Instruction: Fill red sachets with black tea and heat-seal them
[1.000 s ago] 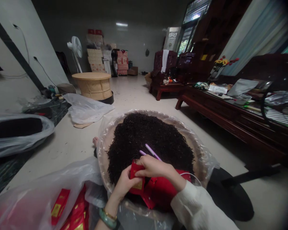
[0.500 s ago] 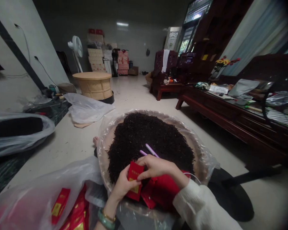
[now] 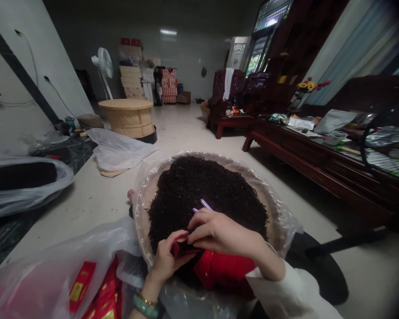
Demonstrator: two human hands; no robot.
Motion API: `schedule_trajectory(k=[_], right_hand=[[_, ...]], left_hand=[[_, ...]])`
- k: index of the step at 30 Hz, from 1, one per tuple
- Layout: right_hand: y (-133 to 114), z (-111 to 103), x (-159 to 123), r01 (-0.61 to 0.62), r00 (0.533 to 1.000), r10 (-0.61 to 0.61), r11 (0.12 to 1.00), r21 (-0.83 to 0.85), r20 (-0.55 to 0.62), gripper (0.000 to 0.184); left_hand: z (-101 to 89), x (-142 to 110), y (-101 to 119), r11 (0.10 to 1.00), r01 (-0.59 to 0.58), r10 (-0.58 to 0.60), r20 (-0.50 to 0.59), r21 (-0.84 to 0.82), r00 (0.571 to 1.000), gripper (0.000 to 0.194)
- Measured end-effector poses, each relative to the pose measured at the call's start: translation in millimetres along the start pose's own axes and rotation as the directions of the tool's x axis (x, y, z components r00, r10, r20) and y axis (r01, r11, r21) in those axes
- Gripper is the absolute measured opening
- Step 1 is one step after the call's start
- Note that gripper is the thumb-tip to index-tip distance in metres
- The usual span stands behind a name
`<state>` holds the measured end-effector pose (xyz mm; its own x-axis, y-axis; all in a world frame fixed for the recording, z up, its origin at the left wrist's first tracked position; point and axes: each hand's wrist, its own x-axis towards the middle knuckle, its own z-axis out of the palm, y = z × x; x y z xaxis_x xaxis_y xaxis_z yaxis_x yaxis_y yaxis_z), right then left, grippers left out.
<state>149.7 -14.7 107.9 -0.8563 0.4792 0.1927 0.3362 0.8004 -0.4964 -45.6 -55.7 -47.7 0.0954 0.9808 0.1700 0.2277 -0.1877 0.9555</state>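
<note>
Left hand pinches a red packet by the basket's near edge, likely steadying it; right hand bunched there, grip unclear to me.

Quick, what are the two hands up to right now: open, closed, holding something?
Left hand: closed, holding a red packet.
Right hand: curled close by the packet; whether it grips anything cannot be told.

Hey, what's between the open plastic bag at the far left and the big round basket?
In the head view, mostly pale speckled floor, with a bare foot showing right beside the basket's rim.
</note>
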Motion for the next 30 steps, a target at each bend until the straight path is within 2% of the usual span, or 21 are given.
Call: schedule_trajectory(k=[3,7,9,14,18,22,25,27,30], right_hand=[[-3.9,7.9,3.7,-0.02,0.995,0.033,0.991,-0.135,0.098,0.016],[-1.5,22.0,8.0,-0.044,0.977,0.107,0.948,-0.314,0.184,0.012],[1.9,29.6,10.1,-0.02,0.976,0.103,0.917,-0.397,0.19,0.008],[7.1,35.9,12.9,0.014,0.992,0.043,0.894,-0.448,0.117,0.02],[4.8,19.2,11.4,-0.017,0.999,0.03,0.959,-0.282,0.043,0.02],[5.5,4.3,10.7,-0.098,0.992,0.094,0.994,-0.046,-0.081,0.011],[10.2,5.2,10.8,-0.134,0.975,0.161,0.976,0.174,-0.156,0.01],[13.5,8.6,10.2,-0.156,0.966,0.21,0.941,0.302,-0.154,0.009],[16.7,11.4,8.3,-0.166,0.96,0.24,0.902,0.399,-0.142,0.01]], left_hand=[[-0.4,1.5,2.5,0.997,-0.019,0.02,-0.017,0.069,1.0,0.045],[-1.6,1.5,8.0,0.988,-0.06,0.054,0.045,0.142,0.997,0.045],[-0.5,0.9,9.3,0.984,-0.058,0.05,0.049,0.169,0.998,0.043],[2.4,-0.5,5.6,0.981,-0.007,0.01,-0.011,0.194,1.0,0.043],[1.0,-0.7,0.3,0.988,0.008,-0.004,-0.028,0.153,1.0,0.046],[1.5,0.2,-2.4,0.997,0.045,-0.041,-0.063,0.068,0.997,0.046],[3.1,1.0,-5.1,0.998,0.054,-0.051,-0.075,0.043,0.996,0.046],[3.8,1.1,-7.8,0.998,0.047,-0.043,-0.085,0.049,0.995,0.047],[3.6,0.3,-10.6,0.997,0.029,-0.023,-0.092,0.068,0.996,0.048]])
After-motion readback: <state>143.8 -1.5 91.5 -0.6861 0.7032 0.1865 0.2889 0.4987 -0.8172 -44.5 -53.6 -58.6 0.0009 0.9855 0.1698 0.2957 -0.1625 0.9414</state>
